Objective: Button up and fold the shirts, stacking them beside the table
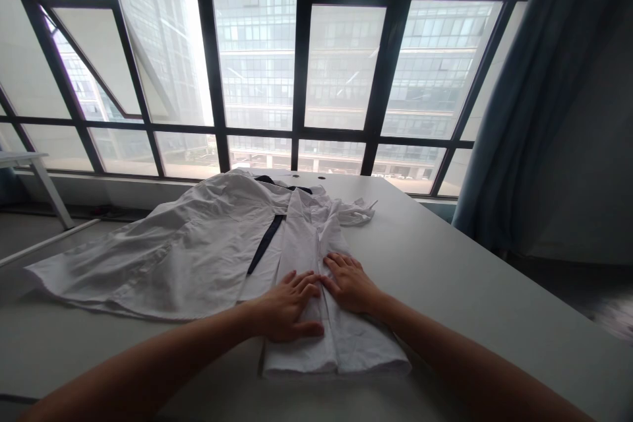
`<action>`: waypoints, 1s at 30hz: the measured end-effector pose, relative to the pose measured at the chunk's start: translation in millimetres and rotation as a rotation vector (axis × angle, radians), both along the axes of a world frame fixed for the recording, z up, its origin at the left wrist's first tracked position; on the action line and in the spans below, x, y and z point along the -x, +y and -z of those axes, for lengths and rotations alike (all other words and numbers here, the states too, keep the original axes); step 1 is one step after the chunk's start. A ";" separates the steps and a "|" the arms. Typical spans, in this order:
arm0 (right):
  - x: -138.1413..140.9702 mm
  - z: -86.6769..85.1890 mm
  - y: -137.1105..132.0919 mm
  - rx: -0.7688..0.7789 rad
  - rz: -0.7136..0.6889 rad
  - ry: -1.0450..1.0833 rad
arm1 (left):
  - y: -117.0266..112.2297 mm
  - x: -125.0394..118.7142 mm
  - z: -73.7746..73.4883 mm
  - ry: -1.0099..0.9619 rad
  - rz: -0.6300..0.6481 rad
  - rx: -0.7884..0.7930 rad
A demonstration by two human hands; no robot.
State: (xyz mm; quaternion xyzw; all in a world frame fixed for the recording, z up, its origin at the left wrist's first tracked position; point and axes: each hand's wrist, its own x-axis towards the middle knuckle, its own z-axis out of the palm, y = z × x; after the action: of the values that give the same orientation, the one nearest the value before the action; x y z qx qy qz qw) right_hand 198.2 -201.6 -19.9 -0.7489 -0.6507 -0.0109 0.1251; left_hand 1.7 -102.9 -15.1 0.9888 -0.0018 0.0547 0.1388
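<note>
A white garment (pixel 182 257), which looks like a shirt or lab coat, lies spread over the table, its wide left part loose and wrinkled. Its right part is folded into a long narrow panel (pixel 301 244) that runs toward me. On that panel my left hand (pixel 291 308) rests flat with the fingers apart. My right hand (pixel 349 282) lies flat just right of it, across the panel's lengthwise crease, and the fingertips of both hands nearly meet. A dark tie-like strip (pixel 266 244) sits along the panel's left side. Dark cloth (pixel 291 188) shows near the collar end.
The white table (pixel 445 277) stretches away toward a large window (pixel 257 66) with dark frames. A blue-grey curtain (pixel 514 125) hangs at the right. Another white table (pixel 49 191) stands at the far left. Two dark round spots mark the table's far end.
</note>
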 end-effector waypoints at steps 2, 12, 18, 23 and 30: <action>-1.9 0.8 0.2 0.042 0.021 0.028 | -6.7 4.2 0.1 0.008 0.034 -0.020; 8.8 -16.2 -23.2 0.087 -0.014 -0.038 | -51.4 34.6 -3.1 0.053 0.119 -0.009; 3.7 -40.8 -27.0 0.126 -0.144 -0.010 | -69.5 51.5 10.1 0.075 0.169 0.088; -8.5 -38.4 -14.6 0.050 -0.128 0.044 | -53.8 31.2 -21.8 0.164 0.316 0.278; -13.6 -20.1 -9.4 -0.028 -0.130 -0.063 | 41.8 -92.9 -56.2 -0.044 -0.283 0.115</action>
State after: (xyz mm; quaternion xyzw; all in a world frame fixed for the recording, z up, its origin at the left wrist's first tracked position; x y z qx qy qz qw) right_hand 211.8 -211.0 0.2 -0.7024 -0.7014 -0.0353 0.1156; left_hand 94.6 -61.0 41.1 0.9682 0.1378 0.0952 0.1860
